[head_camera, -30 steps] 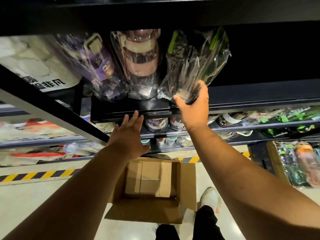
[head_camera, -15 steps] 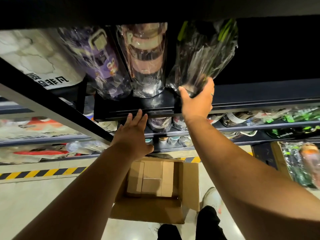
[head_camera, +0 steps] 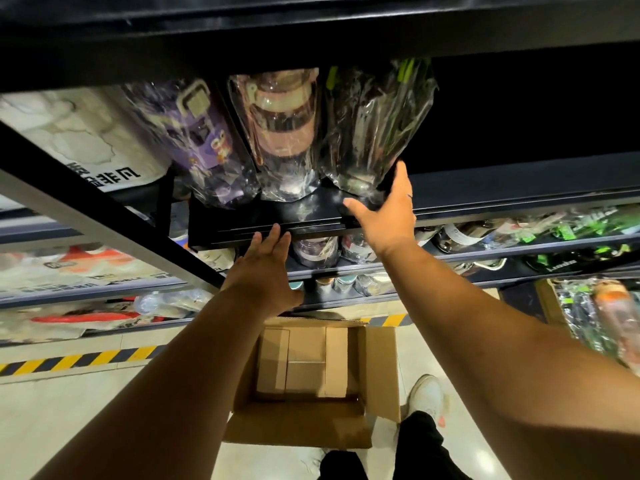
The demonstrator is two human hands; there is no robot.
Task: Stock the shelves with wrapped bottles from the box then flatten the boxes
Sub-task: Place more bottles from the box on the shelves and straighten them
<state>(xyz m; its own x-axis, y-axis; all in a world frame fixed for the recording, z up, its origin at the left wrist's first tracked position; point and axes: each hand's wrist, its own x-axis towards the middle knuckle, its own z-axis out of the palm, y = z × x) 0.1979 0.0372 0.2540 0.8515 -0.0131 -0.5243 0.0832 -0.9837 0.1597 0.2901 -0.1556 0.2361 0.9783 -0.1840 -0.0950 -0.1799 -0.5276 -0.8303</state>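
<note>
Wrapped bottles [head_camera: 284, 133] on black shelf [head_camera: 311, 216]

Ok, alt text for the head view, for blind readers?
The right hand holds a wrapped black and green bottle on a dark shelf, beside a pink bottle and a purple bottle. The left hand touches its edge; an empty brown cardboard box lies below.

Both your bare arms reach up and forward. Your left hand [head_camera: 265, 271] is flat, fingers straight and close together, its back toward you. Your right hand [head_camera: 388, 216] is higher, with thumb and fingers spread round the base of the wrapped bottle [head_camera: 374, 133], holding it.
</note>
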